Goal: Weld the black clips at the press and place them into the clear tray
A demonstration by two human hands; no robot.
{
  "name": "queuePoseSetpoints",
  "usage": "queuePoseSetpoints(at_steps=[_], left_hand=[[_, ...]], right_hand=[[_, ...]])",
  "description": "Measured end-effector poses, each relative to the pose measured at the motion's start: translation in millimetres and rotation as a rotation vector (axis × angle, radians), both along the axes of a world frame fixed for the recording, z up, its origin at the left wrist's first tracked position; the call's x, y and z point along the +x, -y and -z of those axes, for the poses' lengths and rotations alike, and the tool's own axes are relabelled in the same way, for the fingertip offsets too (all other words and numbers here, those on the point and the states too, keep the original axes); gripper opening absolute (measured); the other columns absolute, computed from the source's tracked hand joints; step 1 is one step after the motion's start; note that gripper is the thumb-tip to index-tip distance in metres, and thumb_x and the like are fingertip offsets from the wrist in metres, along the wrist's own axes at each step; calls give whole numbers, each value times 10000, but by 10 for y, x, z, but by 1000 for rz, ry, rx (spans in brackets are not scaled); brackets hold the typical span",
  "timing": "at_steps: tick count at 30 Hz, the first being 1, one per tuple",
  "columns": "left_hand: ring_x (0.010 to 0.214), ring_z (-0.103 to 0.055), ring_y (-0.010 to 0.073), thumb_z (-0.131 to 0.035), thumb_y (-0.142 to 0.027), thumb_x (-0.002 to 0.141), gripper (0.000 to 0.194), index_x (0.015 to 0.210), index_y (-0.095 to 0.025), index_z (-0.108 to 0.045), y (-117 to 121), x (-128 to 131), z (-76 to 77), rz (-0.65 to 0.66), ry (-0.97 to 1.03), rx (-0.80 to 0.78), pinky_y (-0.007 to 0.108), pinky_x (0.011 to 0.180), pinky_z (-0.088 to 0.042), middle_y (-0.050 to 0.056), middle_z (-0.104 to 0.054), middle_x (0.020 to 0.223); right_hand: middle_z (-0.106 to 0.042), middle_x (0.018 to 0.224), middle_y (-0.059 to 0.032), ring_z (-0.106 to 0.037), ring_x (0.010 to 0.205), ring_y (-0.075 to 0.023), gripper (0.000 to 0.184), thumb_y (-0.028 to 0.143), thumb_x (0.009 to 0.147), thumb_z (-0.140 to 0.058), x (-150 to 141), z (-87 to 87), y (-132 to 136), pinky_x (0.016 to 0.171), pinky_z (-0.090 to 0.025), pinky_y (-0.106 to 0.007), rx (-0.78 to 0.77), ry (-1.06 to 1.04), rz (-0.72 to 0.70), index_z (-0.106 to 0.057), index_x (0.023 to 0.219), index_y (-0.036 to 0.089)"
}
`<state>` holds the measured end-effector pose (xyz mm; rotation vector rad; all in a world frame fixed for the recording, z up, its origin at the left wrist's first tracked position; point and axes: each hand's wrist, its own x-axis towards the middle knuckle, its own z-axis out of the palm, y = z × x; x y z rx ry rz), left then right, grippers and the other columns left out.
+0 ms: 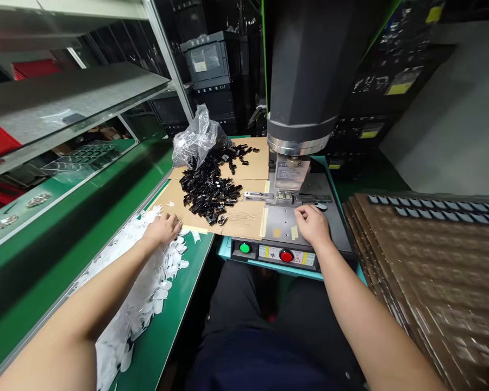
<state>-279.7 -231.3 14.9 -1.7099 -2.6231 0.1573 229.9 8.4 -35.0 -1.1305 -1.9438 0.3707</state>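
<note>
My left hand [162, 229] rests at the far end of a long heap of thin white plastic pieces [138, 288], its fingers curled down. What lies under those fingertips is hidden. On the grey plate of a press machine [301, 81], my right hand [313, 224] has its fingers bent together, and I cannot make out anything in them. Just beyond it lies a small pale piece with a dark edge [321, 207]. A metal fixture [284, 196] sits under the machine's metal head [292, 174], left of that hand. Small black plastic parts [212, 190] are piled on cardboard [244, 220] between the hands.
A clear plastic bag [201, 136] stands behind the black parts. The machine's front has a green button [245, 247] and a red button [286, 256]. At right, stacked brown trays [436, 282] carry rows of grey pieces [440, 209]. A metal shelf [77, 98] overhangs the left.
</note>
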Motion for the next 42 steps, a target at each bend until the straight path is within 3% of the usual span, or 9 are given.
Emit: queuePoseSetpoints(at_steps=[10,13,19,24,30,35,42], left_hand=[[1031,-671,344,-378,-414,1072,428,1234,-112,-635,-68,-22,-82,119,-167,-42,451,916,-532,229,-656,1193],[1046,-667,343,-376,-416,1076,417,1221,-124,-636,-78,-41,-86,112,-162,-44,434,892,-534,219,-670,1176],[1059,-661,319,-358,-471,1088,434,1182,-159,-644,-74,-59,-40,70,-132,-24,443,1002,-514,185,-673,1179],[1003,-681,335,-301,-417,1098,448,1233,-142,-627,-99,-52,-55,92,-155,-49,456,906,-529,213,-659,1200],[984,-694,344,-363,-334,1076,378,1278,-146,-621,-159,-47,-120,153,-158,-109,455,835,-524,238,-640,1245],[986,-699,299,-383,-335,1091,327,1274,-167,-596,-190,-58,-278,163,-189,-76,407,847,-527,203,-633,1249],[1009,-702,297,-339,-390,1120,362,1246,-159,-588,-292,-57,-700,168,-228,22,387,850,-538,186,-614,1246]], right_hand=[[-719,908,-67,-625,743,-222,180,346,913,-608,-10,-13,-21,744,-457,-357,-5,-14,14,-744,894,230],[-710,890,-57,-622,749,-220,180,353,912,-614,-3,-12,-19,740,-446,-350,-18,-14,29,-750,898,235],[-689,863,-42,-607,731,-208,181,363,906,-618,3,-11,-24,720,-436,-343,-35,-10,29,-749,894,240],[-683,846,-45,-602,732,-214,183,369,901,-615,-9,-39,-13,723,-443,-345,-52,-21,28,-744,881,240],[-683,856,-46,-609,745,-217,187,367,909,-611,-3,-36,-18,723,-444,-347,-50,-13,33,-749,892,243],[-684,854,-45,-610,734,-212,193,373,905,-611,0,-27,-30,727,-448,-347,-55,-21,30,-751,892,240],[-686,823,-46,-610,725,-217,222,400,898,-608,7,-10,-44,727,-465,-350,-61,-74,35,-759,902,237]])
